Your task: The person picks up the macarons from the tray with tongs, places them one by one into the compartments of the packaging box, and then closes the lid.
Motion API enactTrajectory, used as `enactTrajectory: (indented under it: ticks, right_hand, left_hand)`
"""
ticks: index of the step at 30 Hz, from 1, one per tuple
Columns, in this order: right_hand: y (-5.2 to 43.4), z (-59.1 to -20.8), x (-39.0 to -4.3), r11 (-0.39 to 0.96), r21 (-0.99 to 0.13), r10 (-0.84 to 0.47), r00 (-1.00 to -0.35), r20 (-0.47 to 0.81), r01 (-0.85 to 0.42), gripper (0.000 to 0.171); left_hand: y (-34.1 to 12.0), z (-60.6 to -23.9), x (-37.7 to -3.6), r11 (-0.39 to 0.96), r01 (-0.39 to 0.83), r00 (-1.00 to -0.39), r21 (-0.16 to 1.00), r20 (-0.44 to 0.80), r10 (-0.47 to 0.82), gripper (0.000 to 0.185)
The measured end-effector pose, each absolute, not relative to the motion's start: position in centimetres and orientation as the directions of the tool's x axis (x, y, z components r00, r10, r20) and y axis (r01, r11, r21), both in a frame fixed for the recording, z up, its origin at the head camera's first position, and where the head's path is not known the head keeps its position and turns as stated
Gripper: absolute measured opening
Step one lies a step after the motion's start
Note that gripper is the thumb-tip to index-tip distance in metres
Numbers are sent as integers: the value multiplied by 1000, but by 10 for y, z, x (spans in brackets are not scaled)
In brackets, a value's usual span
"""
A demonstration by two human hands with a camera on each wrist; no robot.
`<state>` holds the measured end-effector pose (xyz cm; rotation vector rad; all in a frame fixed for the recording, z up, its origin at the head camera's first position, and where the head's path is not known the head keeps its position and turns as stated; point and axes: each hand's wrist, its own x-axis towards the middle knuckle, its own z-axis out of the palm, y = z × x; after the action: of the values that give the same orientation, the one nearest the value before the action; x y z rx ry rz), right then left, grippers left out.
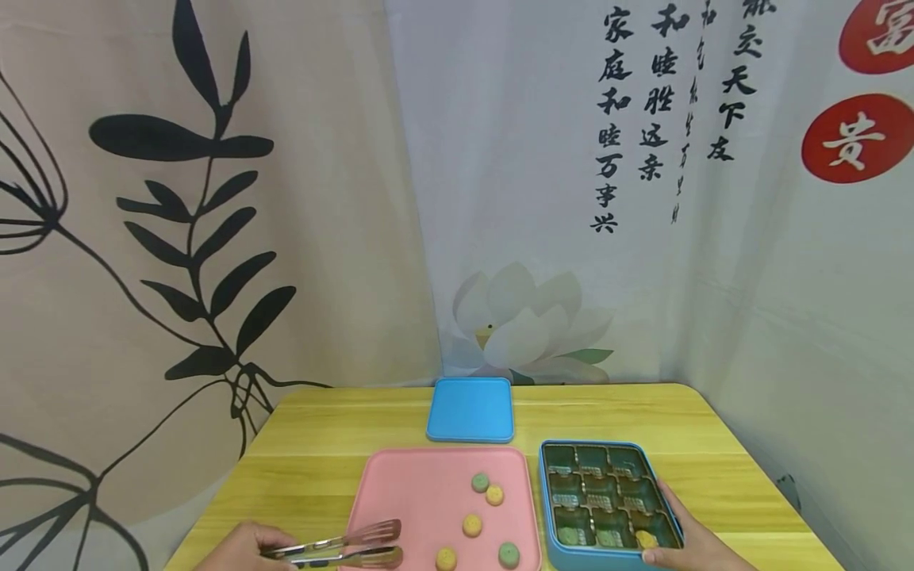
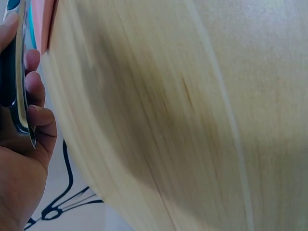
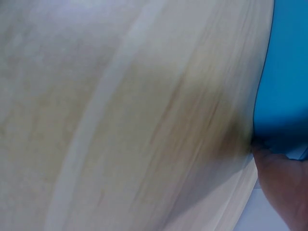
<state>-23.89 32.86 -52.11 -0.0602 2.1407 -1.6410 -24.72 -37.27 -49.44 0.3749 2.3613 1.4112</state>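
Tongs (image 1: 360, 537) gripped in your left hand (image 1: 244, 547); right hand (image 1: 696, 541) grasping the box (image 1: 593, 560) beside the tray (image 1: 407, 485) — off-centre pinching could drop cakes (image 1: 472, 525).

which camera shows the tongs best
The head view: both arms of the tongs show there, reaching from the left hand over the pink tray. The left wrist view shows only the gripped handle part, cut off at the picture's edge; the right wrist view shows none of them.
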Motion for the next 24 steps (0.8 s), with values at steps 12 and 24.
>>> enactTrajectory:
  ticks: [12, 24]
  right_hand:
    - [327, -521, -238, 289, -927, -279, -906, -318, 237, 102]
    - [327, -522, -240, 311, -923, -263, -912, -314, 227, 102]
  left_hand:
    - [-371, -499, -251, 462, 72, -909, 884, -132, 395, 30]
    - [-367, -496, -253, 526, 33, -929, 850, -168, 329, 29]
